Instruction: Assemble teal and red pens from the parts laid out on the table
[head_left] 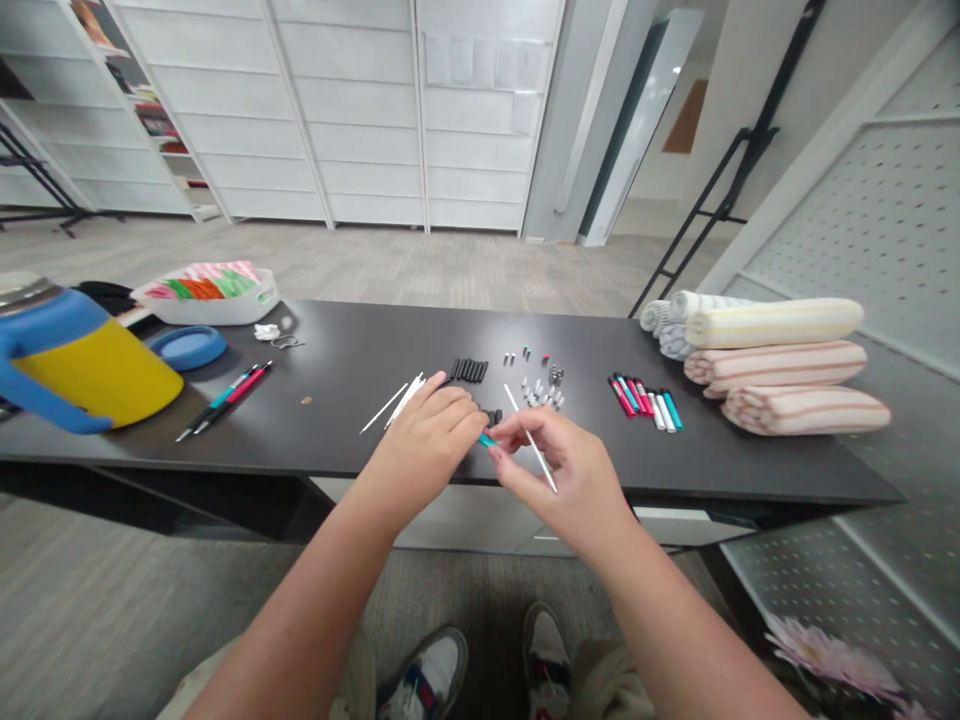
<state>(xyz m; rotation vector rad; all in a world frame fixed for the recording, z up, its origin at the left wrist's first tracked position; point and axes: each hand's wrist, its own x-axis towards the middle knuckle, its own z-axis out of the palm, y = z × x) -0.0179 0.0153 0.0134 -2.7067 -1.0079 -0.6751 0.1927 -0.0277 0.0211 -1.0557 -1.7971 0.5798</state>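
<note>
My left hand [431,435], back upward and fingers closed, grips a short teal pen barrel [487,440] over the desk's front edge. Thumb and index finger of my right hand [574,470] pinch the barrel's other end. A thin white stick [531,438], like a pen refill, slants through my right hand's fingers. More white sticks [405,400] lie beside my left hand. Black tubes [469,371] are lined up behind it, and a few more are partly hidden by my hands. Small silver pen tips [543,394] and springs [556,375] lie beyond my right hand.
Red, teal and white barrels [643,400] lie in rows on the dark desk [360,345]. Rolled towels [780,350] are stacked at right. At left are two pens [225,400], a blue-and-yellow jug [90,360], a blue lid [189,347] and a white basket [255,300].
</note>
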